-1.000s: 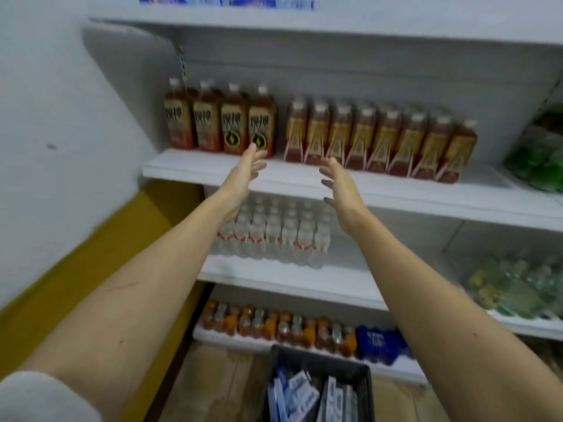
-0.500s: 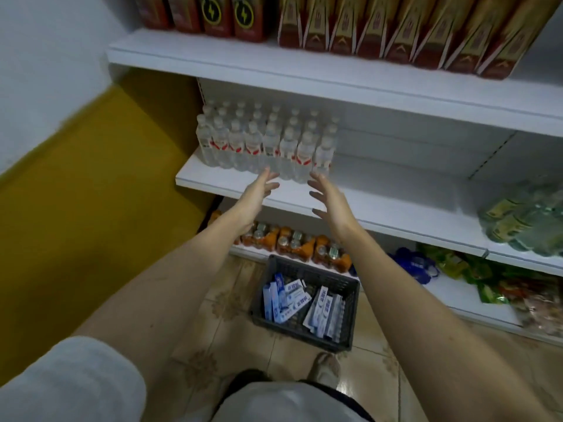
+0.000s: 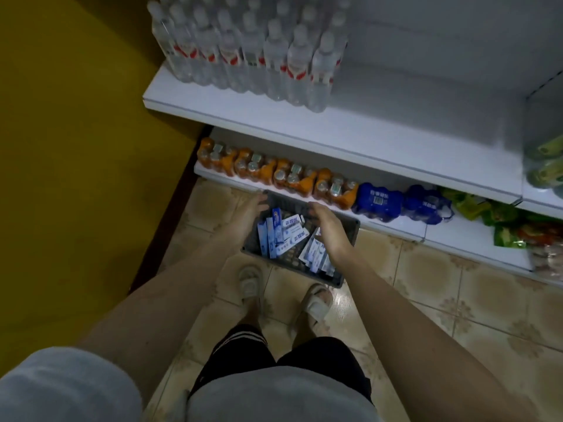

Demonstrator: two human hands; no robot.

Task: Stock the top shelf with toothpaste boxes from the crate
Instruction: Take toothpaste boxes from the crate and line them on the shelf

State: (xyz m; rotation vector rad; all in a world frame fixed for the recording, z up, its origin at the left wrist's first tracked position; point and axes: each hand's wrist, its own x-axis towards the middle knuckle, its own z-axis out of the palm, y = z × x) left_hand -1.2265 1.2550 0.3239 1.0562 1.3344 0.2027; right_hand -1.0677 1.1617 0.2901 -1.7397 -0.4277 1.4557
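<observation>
A dark grey plastic crate [image 3: 350, 229] stands on the tiled floor in front of the bottom shelf, just ahead of my feet. Several blue-and-white toothpaste boxes [image 3: 285, 236] lie loosely inside it. My left hand [image 3: 248, 211] hangs over the crate's left rim, fingers apart, holding nothing. My right hand [image 3: 330, 228] hovers over the right half of the crate, palm down and fingers spread, hiding some boxes beneath it. The top shelf is out of view.
A white shelf [image 3: 304, 132] above carries clear water bottles [image 3: 253, 53]. The bottom shelf holds orange drink packs [image 3: 274, 175], blue packs [image 3: 379, 202] and green snack bags [image 3: 487, 217]. A yellow wall [image 3: 76, 147] stands on the left.
My view has tipped down from the upper shelves to the floor. Both hands have dropped from shelf height to just above the crate, still empty.
</observation>
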